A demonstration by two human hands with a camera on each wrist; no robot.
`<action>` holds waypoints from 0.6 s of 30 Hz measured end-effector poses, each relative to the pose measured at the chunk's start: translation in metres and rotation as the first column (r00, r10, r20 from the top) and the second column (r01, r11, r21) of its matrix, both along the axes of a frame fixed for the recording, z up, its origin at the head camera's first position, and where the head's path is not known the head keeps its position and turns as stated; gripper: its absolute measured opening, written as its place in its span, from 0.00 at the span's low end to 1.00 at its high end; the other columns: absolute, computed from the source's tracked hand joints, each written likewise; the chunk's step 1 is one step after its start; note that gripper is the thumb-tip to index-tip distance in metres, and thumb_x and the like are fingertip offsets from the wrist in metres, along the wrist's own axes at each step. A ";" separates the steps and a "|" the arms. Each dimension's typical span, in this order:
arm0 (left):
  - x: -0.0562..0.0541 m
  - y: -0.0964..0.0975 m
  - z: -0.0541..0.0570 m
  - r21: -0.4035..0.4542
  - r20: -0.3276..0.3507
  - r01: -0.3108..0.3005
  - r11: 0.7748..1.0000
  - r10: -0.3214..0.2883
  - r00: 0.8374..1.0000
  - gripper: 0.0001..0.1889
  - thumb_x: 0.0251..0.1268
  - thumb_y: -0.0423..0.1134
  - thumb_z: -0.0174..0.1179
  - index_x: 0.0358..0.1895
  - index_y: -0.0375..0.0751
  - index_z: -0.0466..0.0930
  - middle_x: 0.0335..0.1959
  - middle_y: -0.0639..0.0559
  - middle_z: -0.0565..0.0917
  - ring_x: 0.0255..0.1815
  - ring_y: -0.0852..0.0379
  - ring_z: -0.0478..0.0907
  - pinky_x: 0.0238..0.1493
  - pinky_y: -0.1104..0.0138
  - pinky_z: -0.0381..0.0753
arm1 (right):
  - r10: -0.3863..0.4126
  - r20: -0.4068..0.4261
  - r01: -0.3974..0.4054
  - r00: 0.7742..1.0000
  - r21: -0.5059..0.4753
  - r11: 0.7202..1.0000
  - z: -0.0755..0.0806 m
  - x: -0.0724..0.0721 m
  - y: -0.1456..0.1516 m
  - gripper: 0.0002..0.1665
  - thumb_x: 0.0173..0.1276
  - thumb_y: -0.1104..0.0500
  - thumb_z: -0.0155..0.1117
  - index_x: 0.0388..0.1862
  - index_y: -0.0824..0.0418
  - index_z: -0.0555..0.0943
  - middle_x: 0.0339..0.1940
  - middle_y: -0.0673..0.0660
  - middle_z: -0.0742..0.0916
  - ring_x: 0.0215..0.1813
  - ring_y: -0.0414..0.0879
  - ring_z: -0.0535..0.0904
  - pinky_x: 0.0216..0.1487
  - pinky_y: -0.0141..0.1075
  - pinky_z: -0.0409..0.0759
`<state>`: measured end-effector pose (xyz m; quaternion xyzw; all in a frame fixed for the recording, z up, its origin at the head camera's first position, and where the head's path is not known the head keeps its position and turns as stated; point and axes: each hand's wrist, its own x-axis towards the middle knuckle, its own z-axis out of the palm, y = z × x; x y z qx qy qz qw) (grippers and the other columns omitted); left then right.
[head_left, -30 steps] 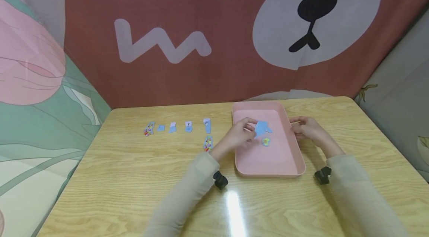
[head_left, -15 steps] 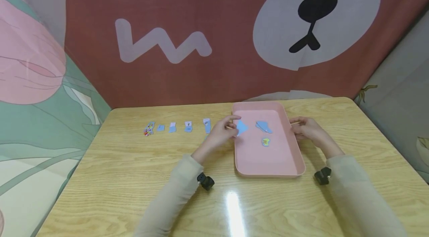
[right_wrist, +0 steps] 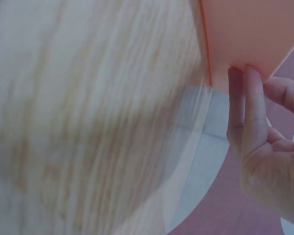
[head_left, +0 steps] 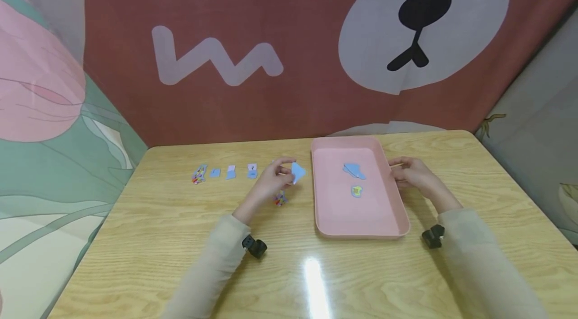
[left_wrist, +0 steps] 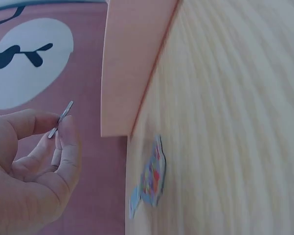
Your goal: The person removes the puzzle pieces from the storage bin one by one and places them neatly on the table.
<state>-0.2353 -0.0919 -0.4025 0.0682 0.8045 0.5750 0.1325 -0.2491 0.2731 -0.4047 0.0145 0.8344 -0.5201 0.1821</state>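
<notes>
My left hand (head_left: 273,178) pinches a small, flat blue card piece (head_left: 297,173) between thumb and fingers, raised just left of the pink tray (head_left: 361,223). In the left wrist view that card piece (left_wrist: 62,119) appears edge-on, thin and light-rimmed. With its fingers fairly straight, my right hand (head_left: 413,173) touches the outer right wall of the tray; fingertips meet the pink wall (right_wrist: 254,29) in the right wrist view. Inside the tray lie some overlapping blue pieces (head_left: 354,171) and a yellow-printed piece (head_left: 356,191).
On the wooden table (head_left: 171,244), a row of small blue and lilac pieces (head_left: 231,172) runs left of the tray, with a multicoloured piece (head_left: 199,174) at its far end. Another multicoloured piece (head_left: 280,199) lies by my left wrist. A bear-print cloth (head_left: 226,113) hangs behind.
My left hand has lifted the blue card piece off the others in the tray and carried it left, over the tray's left rim. The right hand has stayed at the tray's right wall.
</notes>
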 end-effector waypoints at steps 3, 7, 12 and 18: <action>0.001 -0.010 -0.001 -0.013 0.010 0.003 1.000 -0.002 1.000 0.25 0.68 0.32 0.54 0.68 0.41 0.65 0.46 0.42 0.76 0.45 0.41 0.80 0.50 0.54 0.83 | 0.005 -0.002 -0.005 1.000 -0.004 1.000 0.000 0.000 0.000 0.32 0.68 0.63 0.53 0.67 0.78 0.59 0.38 0.49 0.81 0.35 0.30 0.78 0.40 0.27 0.83; 0.002 -0.022 0.000 -0.013 0.034 -0.011 1.000 0.011 0.999 0.25 0.68 0.32 0.53 0.69 0.40 0.64 0.48 0.41 0.74 0.43 0.48 0.79 0.52 0.56 0.83 | 0.005 -0.003 -0.005 1.000 -0.005 1.000 -0.001 0.000 0.000 0.32 0.68 0.63 0.53 0.67 0.78 0.59 0.37 0.48 0.82 0.35 0.29 0.78 0.40 0.27 0.83; 0.004 -0.037 -0.002 -0.044 0.049 -0.039 0.998 0.041 0.998 0.25 0.66 0.32 0.54 0.67 0.39 0.66 0.52 0.39 0.74 0.43 0.54 0.77 0.53 0.57 0.83 | 0.004 0.003 -0.004 1.000 0.003 1.000 -0.002 0.000 0.000 0.32 0.68 0.63 0.53 0.67 0.77 0.59 0.40 0.52 0.81 0.36 0.30 0.78 0.41 0.28 0.83; 0.005 -0.056 -0.007 -0.060 0.037 -0.056 0.997 0.058 0.998 0.26 0.65 0.30 0.55 0.67 0.36 0.66 0.51 0.38 0.74 0.39 0.56 0.78 0.50 0.59 0.83 | 0.007 0.005 -0.007 1.000 0.004 1.000 -0.002 -0.001 0.001 0.32 0.69 0.63 0.53 0.68 0.76 0.59 0.41 0.52 0.81 0.36 0.30 0.78 0.41 0.28 0.83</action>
